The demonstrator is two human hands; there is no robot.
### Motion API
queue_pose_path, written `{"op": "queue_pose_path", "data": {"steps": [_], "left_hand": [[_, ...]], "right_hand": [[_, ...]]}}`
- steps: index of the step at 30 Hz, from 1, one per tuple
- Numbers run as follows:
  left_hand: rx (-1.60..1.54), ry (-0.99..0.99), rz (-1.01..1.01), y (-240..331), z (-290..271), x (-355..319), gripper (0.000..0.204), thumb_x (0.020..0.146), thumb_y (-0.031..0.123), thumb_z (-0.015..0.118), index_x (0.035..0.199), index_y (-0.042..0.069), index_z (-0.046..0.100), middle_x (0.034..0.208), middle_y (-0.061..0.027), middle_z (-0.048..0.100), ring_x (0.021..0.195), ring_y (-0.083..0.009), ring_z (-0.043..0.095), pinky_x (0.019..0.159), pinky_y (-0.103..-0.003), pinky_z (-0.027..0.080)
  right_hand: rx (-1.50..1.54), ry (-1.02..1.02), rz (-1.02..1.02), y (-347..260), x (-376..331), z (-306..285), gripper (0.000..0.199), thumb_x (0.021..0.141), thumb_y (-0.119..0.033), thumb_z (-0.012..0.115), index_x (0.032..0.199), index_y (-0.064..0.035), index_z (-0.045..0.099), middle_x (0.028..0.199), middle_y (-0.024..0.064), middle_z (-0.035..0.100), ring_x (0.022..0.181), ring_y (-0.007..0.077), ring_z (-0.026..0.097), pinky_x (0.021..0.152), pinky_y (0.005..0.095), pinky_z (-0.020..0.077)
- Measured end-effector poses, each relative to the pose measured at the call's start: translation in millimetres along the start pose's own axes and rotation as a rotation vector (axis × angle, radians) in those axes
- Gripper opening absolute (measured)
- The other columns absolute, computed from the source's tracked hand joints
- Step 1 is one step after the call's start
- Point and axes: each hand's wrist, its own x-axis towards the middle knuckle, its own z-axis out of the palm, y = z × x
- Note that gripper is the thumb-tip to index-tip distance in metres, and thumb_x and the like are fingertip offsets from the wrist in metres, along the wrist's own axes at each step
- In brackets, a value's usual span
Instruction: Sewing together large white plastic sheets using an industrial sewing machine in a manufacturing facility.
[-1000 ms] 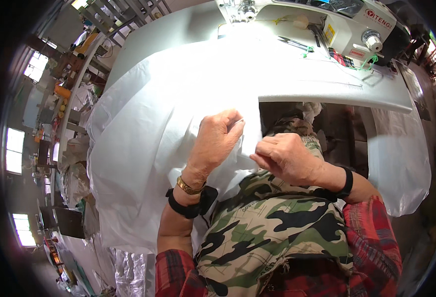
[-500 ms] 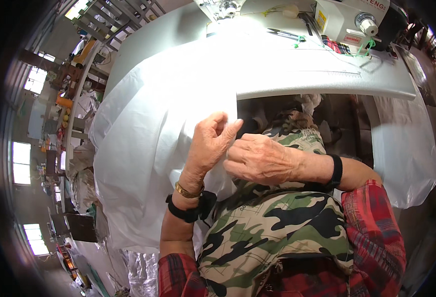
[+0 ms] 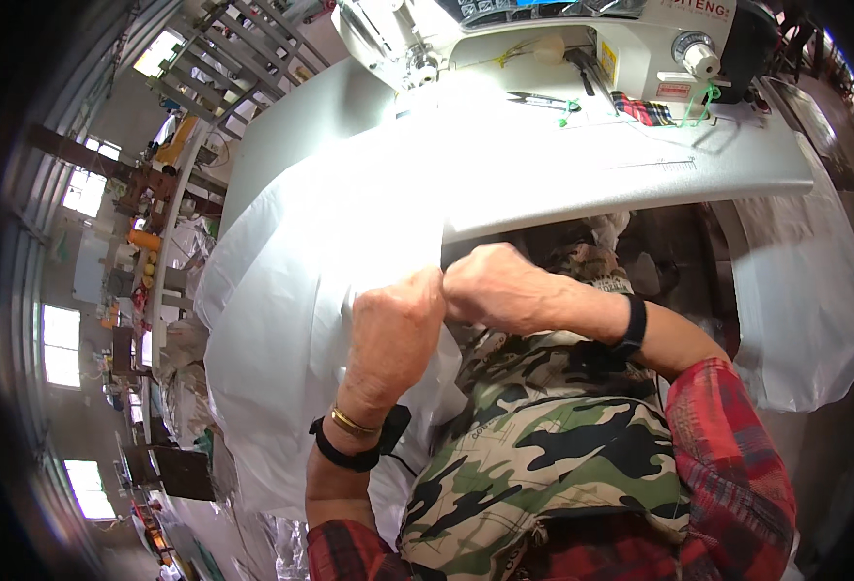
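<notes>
A large white sheet [image 3: 281, 300], smooth and folded like thin plastic or coated cloth, drapes off the table edge over my left side. At its right-hand edge my left hand [image 3: 398, 324] is closed, knuckles up, with the sheet's edge at its fingers. Pressed against it, my right hand [image 3: 499, 288] is also closed, its fingers curled out of sight. Whatever lies between the two sets of fingertips is hidden. Above them, the lit head of a white sewing machine [image 3: 417, 63] stands over the sheet.
The pale machine table [image 3: 621, 179] has a ruler scale along it. Scissors or tweezers [image 3: 540, 100], plaid cloth [image 3: 645, 108] and green thread [image 3: 708, 100] lie near the machine. Camouflage cloth [image 3: 562, 436] covers my lap. Another white sheet [image 3: 800, 300] hangs at the right.
My hands have come together at the sheet's edge. The left has turned knuckles up and closed; the right has lifted slightly. The view has shifted, showing more of the sewing machine.
</notes>
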Motion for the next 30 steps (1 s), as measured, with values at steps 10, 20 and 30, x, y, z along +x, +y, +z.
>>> {"op": "queue_pose_path", "data": {"steps": [10,20,30], "left_hand": [[-0.342,-0.292,-0.174,-31.2,-2.7,31.6,0.007,0.089,0.007,0.064,0.092,0.000,0.065,0.077,-0.0182,0.065,0.064,-0.0317,0.063,0.061,-0.034,0.049],[0.522,-0.061,-0.101,-179.8,62.8,124.8,0.043,0.096,0.008,0.051,0.138,0.006,0.049,0.147,-0.0099,0.049,0.135,-0.0275,0.046,0.115,-0.052,0.029],[0.345,0.136,0.041,-121.7,68.1,166.9,0.022,0.088,0.021,0.067,0.094,0.000,0.070,0.089,-0.0150,0.071,0.085,-0.0337,0.068,0.079,-0.047,0.052]], "right_hand": [[-0.265,0.386,-0.283,56.0,18.5,-17.4,0.011,0.082,-0.012,0.063,0.090,-0.0050,0.060,0.099,0.0068,0.065,0.086,0.0215,0.065,0.078,0.0354,0.0521],[-0.005,0.466,-0.367,71.6,19.3,-6.6,0.019,0.075,-0.011,0.070,0.078,-0.0069,0.052,0.078,0.0052,0.054,0.076,0.0234,0.058,0.072,0.0359,0.0492],[0.013,0.491,-0.378,72.0,20.4,-4.2,0.019,0.073,-0.010,0.070,0.076,-0.0073,0.052,0.078,0.0052,0.054,0.075,0.0230,0.057,0.070,0.0349,0.0490]]}}
